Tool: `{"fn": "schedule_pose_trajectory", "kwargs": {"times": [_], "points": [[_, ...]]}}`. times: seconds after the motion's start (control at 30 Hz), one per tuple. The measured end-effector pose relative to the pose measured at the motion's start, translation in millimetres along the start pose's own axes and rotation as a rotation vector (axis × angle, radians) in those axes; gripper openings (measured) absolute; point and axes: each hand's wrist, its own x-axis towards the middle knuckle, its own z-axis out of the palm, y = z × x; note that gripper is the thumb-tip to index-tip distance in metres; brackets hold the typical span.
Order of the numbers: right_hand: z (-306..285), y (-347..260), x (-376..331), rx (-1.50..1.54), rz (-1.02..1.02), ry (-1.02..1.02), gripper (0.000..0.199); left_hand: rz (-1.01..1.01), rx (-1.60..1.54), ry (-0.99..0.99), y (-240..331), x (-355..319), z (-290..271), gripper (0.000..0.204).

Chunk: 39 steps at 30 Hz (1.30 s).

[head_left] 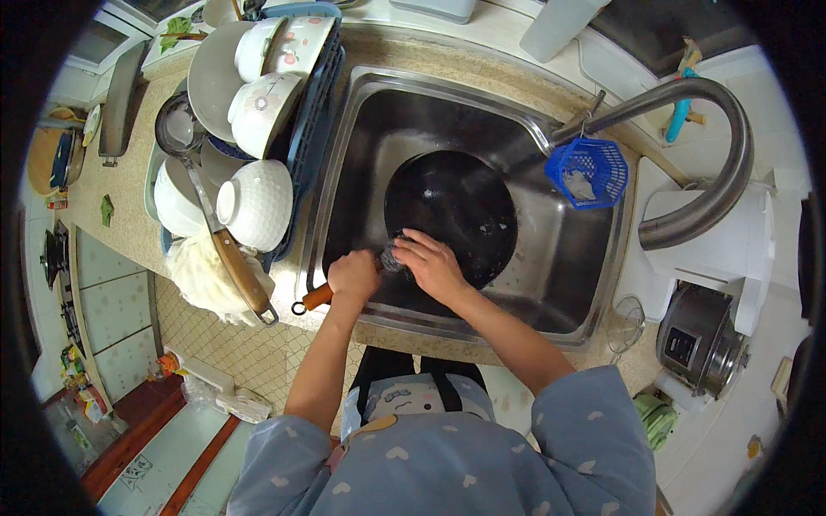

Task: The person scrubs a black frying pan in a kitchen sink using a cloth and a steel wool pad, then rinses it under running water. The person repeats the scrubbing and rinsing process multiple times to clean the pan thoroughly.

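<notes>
Kitchen counter of speckled stone surrounds a steel sink (594, 284) seen from above, with a curved tap (714, 155) arching over its right side and a small blue basket (588, 172) hanging from the tap's base. Inside the basin lies 1 black wok (456, 215), tilted toward the person, its wooden handle (317, 297) sticking out over the near rim.

The left hand (353, 277) is closed in a fist around that handle, steadying the pan. The right hand (433, 265) rests on the wok's near edge with fingers curled over a dark grey scouring pad (392, 257), which is pressed against the pan's rim. The step in hand looks like scrubbing the near lip of the wok; no water appears to run from the tap. The next move probably calls for turning the pan by its handle to bring an unscrubbed part under the pad, with a firm hold, since a wet handle could slip.

Left of the sink stands 1 blue drying rack (314, 129) holding at least 4 white bowls (258, 202), 1 grey plate (211, 82) and 1 ladle (176, 125) with a wooden grip. At the far right sits 1 metal cooker (699, 340).
</notes>
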Motion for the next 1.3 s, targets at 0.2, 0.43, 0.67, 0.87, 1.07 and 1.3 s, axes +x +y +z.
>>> {"fn": "schedule_pose_trajectory", "kwargs": {"times": [0.2,0.43,0.67,0.87,1.07,1.3], "points": [[-41.8,17.3,-58.5,-0.147,0.022,0.070,0.026,-0.008,-0.008,0.011,-1.3,0.1,3.4,0.016],[-24.1,70.6,-61.9,-0.089,0.735,0.458,0.035,0.006,0.003,0.013,7.2,-3.4,-4.9,0.016],[-33.3,41.0,-24.9,-0.060,0.378,0.230,0.034,-0.021,0.002,0.024,8.1,-7.3,-6.7,0.016],[-26.5,171.1,-81.4,0.360,1.181,0.606,0.038,-0.018,0.057,0.009,11.1,0.3,-2.1,0.018],[1.0,101.4,-84.8,0.110,1.199,0.727,0.043,-0.042,0.064,-0.012,14.5,-1.4,-5.4,0.019],[-33.5,43.7,-13.1,-0.080,0.496,0.254,0.040,-0.035,0.121,0.047,18.8,2.9,-0.4,0.017]]}}
